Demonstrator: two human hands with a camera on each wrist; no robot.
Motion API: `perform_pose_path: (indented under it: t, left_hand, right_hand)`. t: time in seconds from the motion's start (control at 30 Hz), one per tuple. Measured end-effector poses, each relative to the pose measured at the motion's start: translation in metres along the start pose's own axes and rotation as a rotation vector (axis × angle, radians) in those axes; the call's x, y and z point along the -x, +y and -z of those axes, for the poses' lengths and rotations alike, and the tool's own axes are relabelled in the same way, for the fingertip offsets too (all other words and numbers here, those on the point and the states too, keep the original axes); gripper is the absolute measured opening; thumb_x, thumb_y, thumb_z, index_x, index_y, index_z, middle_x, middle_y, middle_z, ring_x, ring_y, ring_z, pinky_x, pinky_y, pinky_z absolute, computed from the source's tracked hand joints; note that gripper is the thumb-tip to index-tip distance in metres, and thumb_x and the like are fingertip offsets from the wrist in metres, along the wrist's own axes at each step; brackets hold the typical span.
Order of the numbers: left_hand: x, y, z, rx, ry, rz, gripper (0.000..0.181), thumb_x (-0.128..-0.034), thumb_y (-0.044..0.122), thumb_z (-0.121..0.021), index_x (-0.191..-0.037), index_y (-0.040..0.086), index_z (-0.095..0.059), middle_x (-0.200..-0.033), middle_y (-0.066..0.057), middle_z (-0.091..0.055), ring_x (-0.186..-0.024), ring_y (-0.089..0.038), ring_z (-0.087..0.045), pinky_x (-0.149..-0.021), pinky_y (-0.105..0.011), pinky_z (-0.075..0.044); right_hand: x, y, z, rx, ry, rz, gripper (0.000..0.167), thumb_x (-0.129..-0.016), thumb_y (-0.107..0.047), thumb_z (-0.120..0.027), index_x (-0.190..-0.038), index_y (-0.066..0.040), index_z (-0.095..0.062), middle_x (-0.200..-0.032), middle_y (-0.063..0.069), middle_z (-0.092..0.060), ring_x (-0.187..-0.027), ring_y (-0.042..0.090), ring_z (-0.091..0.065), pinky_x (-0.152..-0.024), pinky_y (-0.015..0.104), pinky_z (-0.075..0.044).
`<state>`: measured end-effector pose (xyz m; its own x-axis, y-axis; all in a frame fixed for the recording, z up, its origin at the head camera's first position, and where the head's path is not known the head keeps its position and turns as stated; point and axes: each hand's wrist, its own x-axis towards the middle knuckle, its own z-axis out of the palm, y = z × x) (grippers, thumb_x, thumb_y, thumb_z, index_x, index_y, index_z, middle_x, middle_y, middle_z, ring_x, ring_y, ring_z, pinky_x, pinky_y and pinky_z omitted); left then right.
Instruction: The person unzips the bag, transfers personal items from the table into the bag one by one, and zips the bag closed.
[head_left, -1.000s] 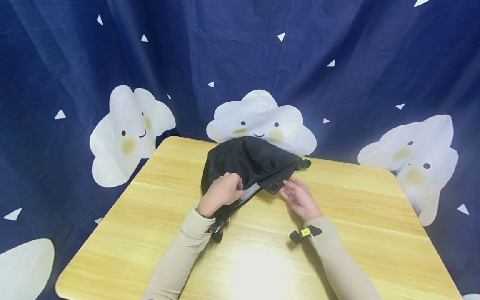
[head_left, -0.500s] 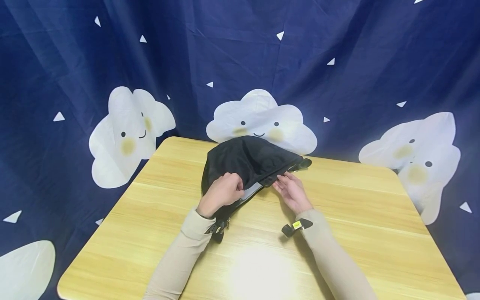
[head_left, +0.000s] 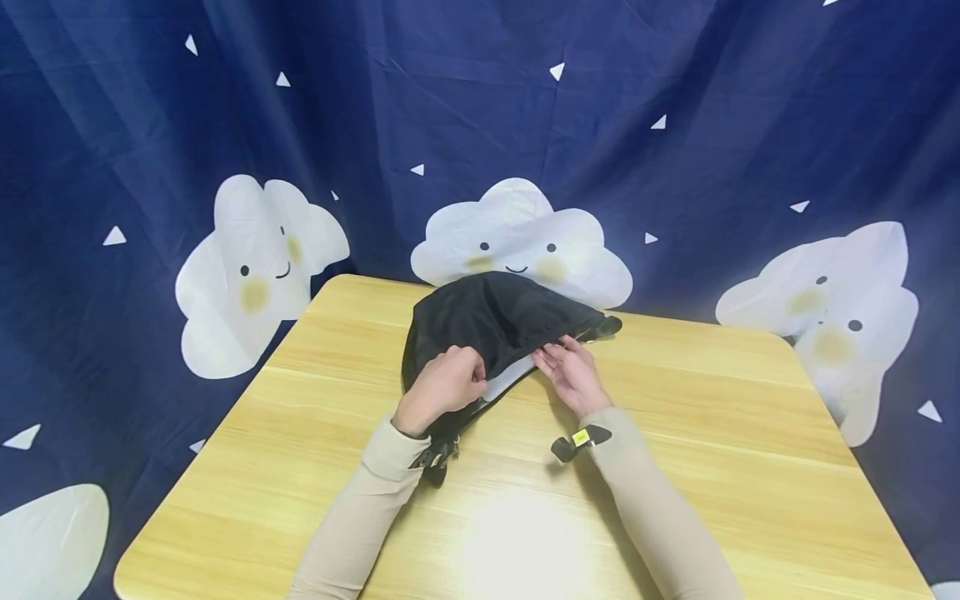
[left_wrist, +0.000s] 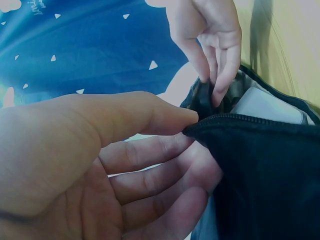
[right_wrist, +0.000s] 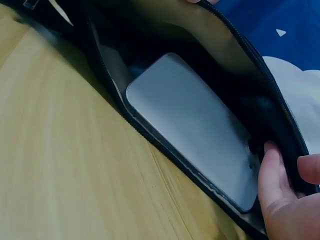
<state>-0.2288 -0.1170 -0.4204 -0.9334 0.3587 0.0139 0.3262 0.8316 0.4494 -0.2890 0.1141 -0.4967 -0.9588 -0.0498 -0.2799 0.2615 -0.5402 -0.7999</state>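
A black zippered bag (head_left: 480, 321) lies on the table with its mouth facing me. My left hand (head_left: 446, 385) pinches the upper zipper edge between thumb and fingers, and the left wrist view shows this grip close up. At the bag's right end my right hand (head_left: 573, 377) has its fingertips inside the mouth. Its thumb (right_wrist: 310, 169) lies on the other side of the dark rim, which it seems to pinch. A grey phone-like slab (right_wrist: 185, 125) with rounded corners rests in the bag, one end beside the right fingers. The bag's depths are dark.
The light wooden table (head_left: 735, 467) has rounded corners and a bright glare near its front. Behind it hangs a dark blue curtain (head_left: 637, 100) with smiling clouds and white triangles. Straps (head_left: 438, 458) with black fittings sit at the wrists.
The flat black phone-like item held by the right hand has slid into the bag, out of the head view. That hand has moved left to the mouth; the left hand stayed put.
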Motion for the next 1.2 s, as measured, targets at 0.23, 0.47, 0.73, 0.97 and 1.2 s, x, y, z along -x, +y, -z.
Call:
perform_pose_path:
  t: [0.23,0.47,0.73,0.97,1.2]
  left_hand:
    - [0.0,-0.001,-0.001,-0.002,0.009,-0.006,0.016,-0.0864,0.012,-0.07,-0.071,0.015,-0.069,-0.066,0.004,-0.062,-0.061,-0.016,-0.059,-0.055,-0.031,-0.044]
    - [0.0,-0.001,-0.001,0.008,0.01,-0.013,0.016,-0.0862,0.011,-0.07,-0.071,0.015,-0.068,-0.066,0.004,-0.062,-0.06,-0.015,-0.058,-0.054,-0.03,-0.044]
    - [0.0,-0.002,-0.002,-0.004,0.024,-0.026,0.016,-0.0852,0.011,-0.07,-0.07,0.015,-0.068,-0.066,0.004,-0.062,-0.06,-0.015,-0.058,-0.054,-0.03,-0.044]
    - [-0.001,-0.001,-0.002,-0.002,0.016,-0.026,0.013,-0.0861,0.011,-0.071,-0.073,0.014,-0.07,-0.067,0.004,-0.063,-0.058,-0.015,-0.058,-0.053,-0.029,-0.044]
    - [0.0,-0.002,-0.003,0.0,0.019,-0.021,0.013,-0.0858,0.01,-0.071,-0.073,0.014,-0.07,-0.067,0.004,-0.063,-0.059,-0.014,-0.058,-0.053,-0.029,-0.044]
  right_hand:
    - [-0.003,-0.001,-0.005,-0.014,-0.024,0.006,0.027,-0.101,0.011,-0.04,-0.117,-0.009,-0.045,-0.089,-0.001,-0.071,-0.084,0.012,-0.073,-0.082,0.027,-0.061]
    - [-0.01,0.005,-0.005,-0.021,-0.025,0.017,0.03,-0.104,0.005,-0.041,-0.132,-0.004,-0.046,-0.102,0.002,-0.072,-0.097,0.014,-0.073,-0.096,0.03,-0.058]
    - [-0.006,0.015,0.004,0.036,-0.084,0.102,0.04,-0.101,0.001,-0.049,-0.14,0.009,-0.043,-0.112,0.007,-0.067,-0.106,0.016,-0.069,-0.105,0.034,-0.054]
    - [-0.012,0.008,-0.006,-0.064,0.007,0.015,0.032,-0.104,0.004,-0.039,-0.135,-0.003,-0.042,-0.106,0.003,-0.065,-0.1,0.014,-0.069,-0.12,0.041,-0.039]
    - [-0.02,0.008,-0.018,-0.13,0.032,0.008,0.027,-0.1,0.013,-0.038,-0.115,-0.007,-0.048,-0.086,0.0,-0.072,-0.082,0.01,-0.072,-0.093,0.03,-0.057]
